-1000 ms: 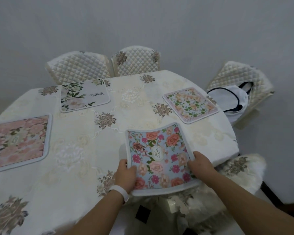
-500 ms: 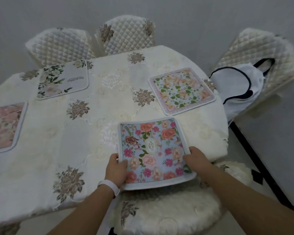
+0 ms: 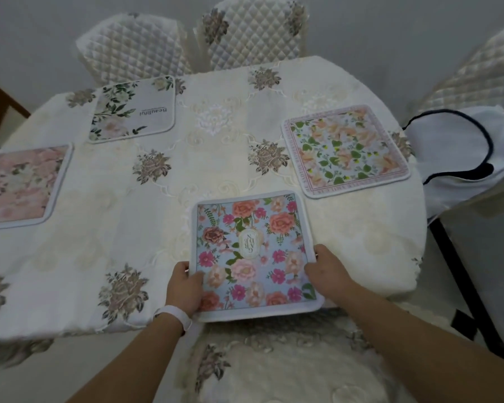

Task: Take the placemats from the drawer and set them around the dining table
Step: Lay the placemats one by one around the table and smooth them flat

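A: Blue mat [image 3: 250, 251] lies flat on the desk [image 3: 99, 228] now, near edge, no longer bowed up!
B: Left hand [image 3: 184, 289] and right hand [image 3: 326, 271] pinch its sides. Fourth mat nearly placed, I'd say.

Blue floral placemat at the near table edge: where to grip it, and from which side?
Grip the blue placemat by its left and right borders near the near corners, from the near side, as the left hand and right hand do. It is thin and flat, so only borders at the table rim can be pinched.
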